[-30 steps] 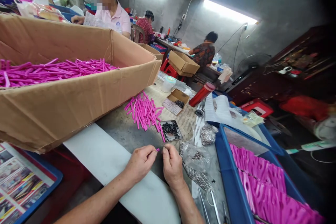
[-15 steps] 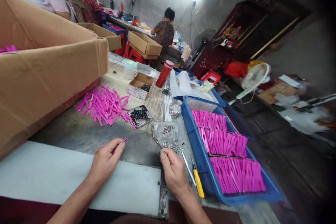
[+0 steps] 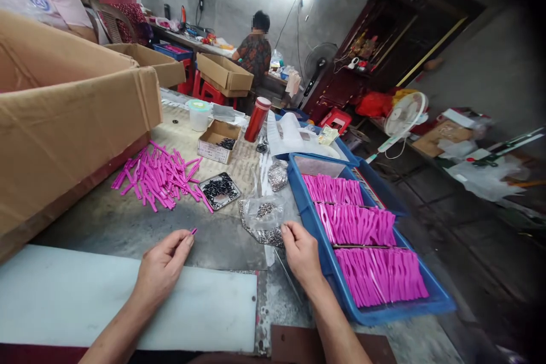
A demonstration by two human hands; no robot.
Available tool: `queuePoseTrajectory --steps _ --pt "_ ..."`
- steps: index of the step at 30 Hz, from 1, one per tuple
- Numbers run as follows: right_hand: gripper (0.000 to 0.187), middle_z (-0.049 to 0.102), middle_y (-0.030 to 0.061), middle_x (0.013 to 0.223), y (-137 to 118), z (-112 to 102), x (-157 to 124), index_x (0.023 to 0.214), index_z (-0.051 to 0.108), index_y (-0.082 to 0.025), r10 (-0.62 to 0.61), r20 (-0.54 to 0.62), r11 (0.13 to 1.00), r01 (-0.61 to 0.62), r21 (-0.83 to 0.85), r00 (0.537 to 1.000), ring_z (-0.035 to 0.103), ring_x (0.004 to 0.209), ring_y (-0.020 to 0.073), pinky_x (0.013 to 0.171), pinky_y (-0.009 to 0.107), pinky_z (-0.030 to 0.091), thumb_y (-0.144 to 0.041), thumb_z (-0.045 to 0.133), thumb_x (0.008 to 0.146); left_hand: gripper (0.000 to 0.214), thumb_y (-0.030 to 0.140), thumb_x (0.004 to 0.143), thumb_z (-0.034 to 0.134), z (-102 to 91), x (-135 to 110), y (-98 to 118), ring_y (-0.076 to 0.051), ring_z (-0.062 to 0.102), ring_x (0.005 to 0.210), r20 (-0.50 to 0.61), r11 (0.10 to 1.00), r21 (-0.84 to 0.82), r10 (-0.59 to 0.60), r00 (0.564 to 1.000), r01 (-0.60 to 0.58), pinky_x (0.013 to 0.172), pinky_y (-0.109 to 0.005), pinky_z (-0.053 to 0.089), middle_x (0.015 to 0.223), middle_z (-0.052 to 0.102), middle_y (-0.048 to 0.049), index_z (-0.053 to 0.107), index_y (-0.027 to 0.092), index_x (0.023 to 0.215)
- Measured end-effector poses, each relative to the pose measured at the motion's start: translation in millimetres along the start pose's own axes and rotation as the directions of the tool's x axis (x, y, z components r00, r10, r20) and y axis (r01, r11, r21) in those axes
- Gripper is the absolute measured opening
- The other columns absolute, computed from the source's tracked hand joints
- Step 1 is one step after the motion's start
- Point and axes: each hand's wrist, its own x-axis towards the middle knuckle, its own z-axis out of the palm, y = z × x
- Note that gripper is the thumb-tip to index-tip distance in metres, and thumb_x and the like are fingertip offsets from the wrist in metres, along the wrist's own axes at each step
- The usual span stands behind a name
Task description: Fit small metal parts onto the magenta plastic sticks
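My left hand (image 3: pixel 164 264) is closed in a pinch over the white board (image 3: pixel 213 307); a small magenta plastic tip (image 3: pixel 194 231) sticks out past its fingers. My right hand (image 3: pixel 302 253) is also pinched, at the right edge of a clear plastic bag (image 3: pixel 263 217) of small metal parts. Whatever lies between those fingertips is too small to make out. Beyond my left hand lies a loose pile of magenta plastic pieces (image 3: pixel 156 176). A square tray (image 3: pixel 219 190) of small black parts sits beside the pile. A thin metal tool (image 3: pixel 288 270) lies partly behind my right hand.
A blue bin (image 3: pixel 315 259) with rows of magenta pieces stands on the right. A large cardboard box (image 3: pixel 77 125) blocks the left. Farther back are a small carton (image 3: pixel 213 151), a lidded tub (image 3: pixel 199 116) and a red flask (image 3: pixel 257 119). Several people sit beyond.
My right hand has moved right and a little away from me, to the bag's edge, now hiding the yellow-handled screwdriver. My left hand keeps its magenta piece. The view has shifted slightly.
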Motion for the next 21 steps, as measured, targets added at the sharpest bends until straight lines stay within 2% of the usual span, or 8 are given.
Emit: queuePoseTrajectory --steps 6,10,14,21 --pt "0.021 0.059 0.0052 0.070 2 13 24 0.075 0.058 -0.016 -0.120 0.062 0.991 0.124 -0.057 0.991 0.054 0.068 0.0167 0.061 0.025 0.039 -0.021 0.037 0.076 0.024 0.038 0.073 0.042 0.7 1 -1 -0.012 0.047 0.052 0.015 0.999 -0.037 0.001 1.000 0.000 0.049 -0.017 0.038 0.056 0.051 0.0032 0.054 0.018 0.069" --pt "0.022 0.060 0.0058 0.073 6 22 43 0.077 0.060 -0.016 -0.161 0.149 0.965 0.187 -0.184 0.976 0.055 0.071 0.0178 0.065 0.027 0.041 -0.017 0.037 0.075 0.023 0.036 0.076 0.041 1.8 -1 -2 -0.012 0.048 0.053 0.049 0.993 -0.117 -0.022 0.999 0.028 0.051 -0.019 0.039 0.056 0.049 0.0029 0.054 0.017 0.076" --pt "0.023 0.062 0.0073 0.074 11 34 58 0.077 0.062 -0.017 -0.113 0.293 0.900 0.222 -0.374 0.950 0.056 0.073 0.0192 0.064 0.027 0.040 -0.013 0.039 0.073 0.025 0.034 0.078 0.038 2.8 -3 -2 -0.011 0.044 0.046 0.087 0.974 -0.204 -0.086 0.993 0.102 0.044 -0.019 0.036 0.055 0.048 0.0027 0.054 0.016 0.084" --pt "0.020 0.062 0.0123 0.061 15 47 69 0.058 0.063 -0.015 0.021 0.290 0.908 0.103 -0.406 0.957 0.058 0.058 0.0229 0.051 0.029 0.038 -0.010 0.045 0.064 0.024 0.033 0.080 0.038 5.5 -6 -2 -0.008 0.039 0.040 0.090 0.922 -0.359 -0.120 0.989 0.145 0.040 -0.018 0.033 0.056 0.048 0.0033 0.051 0.015 0.088"
